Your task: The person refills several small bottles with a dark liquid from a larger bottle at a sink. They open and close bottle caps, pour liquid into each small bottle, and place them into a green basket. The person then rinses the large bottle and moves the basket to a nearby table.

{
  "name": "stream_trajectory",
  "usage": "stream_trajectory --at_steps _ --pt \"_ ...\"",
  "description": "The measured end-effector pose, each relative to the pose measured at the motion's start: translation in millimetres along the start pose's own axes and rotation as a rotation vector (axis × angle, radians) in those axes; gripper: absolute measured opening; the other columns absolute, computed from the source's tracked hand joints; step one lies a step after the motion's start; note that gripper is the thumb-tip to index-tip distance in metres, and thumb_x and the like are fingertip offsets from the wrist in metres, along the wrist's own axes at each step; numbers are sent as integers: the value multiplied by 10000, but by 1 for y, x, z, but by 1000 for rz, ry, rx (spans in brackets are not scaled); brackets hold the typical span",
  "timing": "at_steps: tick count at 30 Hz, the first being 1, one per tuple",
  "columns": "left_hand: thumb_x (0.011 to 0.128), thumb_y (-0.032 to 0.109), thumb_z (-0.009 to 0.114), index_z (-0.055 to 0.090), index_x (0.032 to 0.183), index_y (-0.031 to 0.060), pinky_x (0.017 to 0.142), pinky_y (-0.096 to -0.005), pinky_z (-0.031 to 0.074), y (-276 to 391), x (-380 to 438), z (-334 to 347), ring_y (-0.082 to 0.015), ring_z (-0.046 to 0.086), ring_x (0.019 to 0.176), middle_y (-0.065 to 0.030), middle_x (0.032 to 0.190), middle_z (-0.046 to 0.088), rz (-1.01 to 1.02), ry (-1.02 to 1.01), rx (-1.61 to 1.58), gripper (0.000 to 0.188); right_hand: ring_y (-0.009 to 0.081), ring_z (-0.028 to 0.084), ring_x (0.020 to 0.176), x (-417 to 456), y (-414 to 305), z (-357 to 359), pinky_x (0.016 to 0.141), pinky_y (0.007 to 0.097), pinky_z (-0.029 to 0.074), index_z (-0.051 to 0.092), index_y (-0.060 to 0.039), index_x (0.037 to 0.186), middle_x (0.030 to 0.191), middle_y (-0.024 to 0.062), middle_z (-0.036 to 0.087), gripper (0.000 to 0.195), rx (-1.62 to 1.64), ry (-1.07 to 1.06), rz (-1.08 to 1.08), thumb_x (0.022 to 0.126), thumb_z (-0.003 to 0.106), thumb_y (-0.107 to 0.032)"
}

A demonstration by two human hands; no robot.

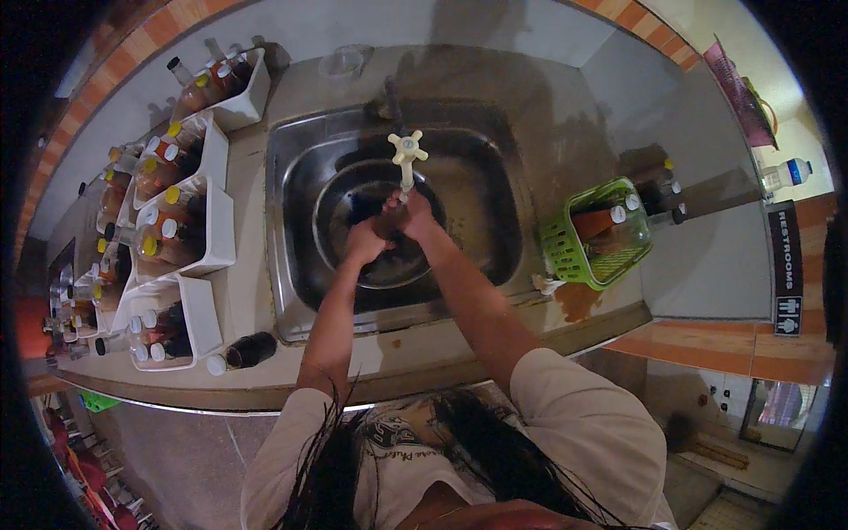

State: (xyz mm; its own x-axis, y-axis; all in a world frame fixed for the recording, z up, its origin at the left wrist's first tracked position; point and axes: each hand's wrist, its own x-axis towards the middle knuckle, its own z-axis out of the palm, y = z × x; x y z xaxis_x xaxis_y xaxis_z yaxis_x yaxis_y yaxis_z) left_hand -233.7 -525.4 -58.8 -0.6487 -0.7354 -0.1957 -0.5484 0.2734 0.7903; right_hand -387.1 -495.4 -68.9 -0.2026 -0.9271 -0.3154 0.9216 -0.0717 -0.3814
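My left hand (368,242) and my right hand (416,215) meet under the spout of a tap (407,156) with a cream cross handle. Between them is a small dark brown item (391,222), gripped from both sides. Fingers and shadow hide most of it, so its kind is unclear. Below the hands, a round dark basin (322,248) with a pale rim rests in a stainless steel sink (487,265). Whether water runs from the spout is hard to tell.
White plastic bins (213,228) full of capped bottles line the counter at left. One dark bottle (252,350) lies near the front edge. To the right stands a green plastic basket (563,248) holding bottles, beside a brown wet patch (583,301). A clear container (342,63) sits behind the sink.
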Motion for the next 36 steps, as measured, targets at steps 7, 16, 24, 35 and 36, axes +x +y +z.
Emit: stream_trajectory --at_steps 7,16,24,35,36 --pt "567 207 783 622 1056 70 812 -394 477 1 -9 -16 -323 614 946 -158 998 649 44 -57 9 532 206 488 646 -15 8 23 707 399 461 502 -62 846 731 69 491 191 -32 86 23 926 477 -233" --pt "830 474 578 619 1075 28 808 -349 456 0 25 17 -281 613 945 -139 1012 647 -369 -380 -857 510 197 515 656 -8 -17 5 635 372 454 551 -49 866 727 66 520 175 -210 95 -22 890 474 -205" --pt "842 512 540 539 1196 50 882 -454 419 15 53 26 -270 539 1056 -114 1122 578 -416 9 -658 582 140 512 679 3 -71 -19 615 298 430 565 -114 817 676 8 499 80 -513 252 -686 864 594 -171" --pt "843 342 586 573 1098 75 832 -363 447 69 51 39 -190 563 934 -89 1031 600 -401 -6 -1231 370 147 511 676 -70 -114 24 660 312 428 508 -126 834 675 -2 471 224 -100 338 -593 847 656 -293" --pt "843 341 595 581 1089 67 833 -327 441 54 54 44 -170 565 916 -86 1010 612 -243 76 -1052 368 152 514 680 -66 -114 21 662 319 431 508 -124 836 673 0 467 233 -82 322 -551 843 658 -302"
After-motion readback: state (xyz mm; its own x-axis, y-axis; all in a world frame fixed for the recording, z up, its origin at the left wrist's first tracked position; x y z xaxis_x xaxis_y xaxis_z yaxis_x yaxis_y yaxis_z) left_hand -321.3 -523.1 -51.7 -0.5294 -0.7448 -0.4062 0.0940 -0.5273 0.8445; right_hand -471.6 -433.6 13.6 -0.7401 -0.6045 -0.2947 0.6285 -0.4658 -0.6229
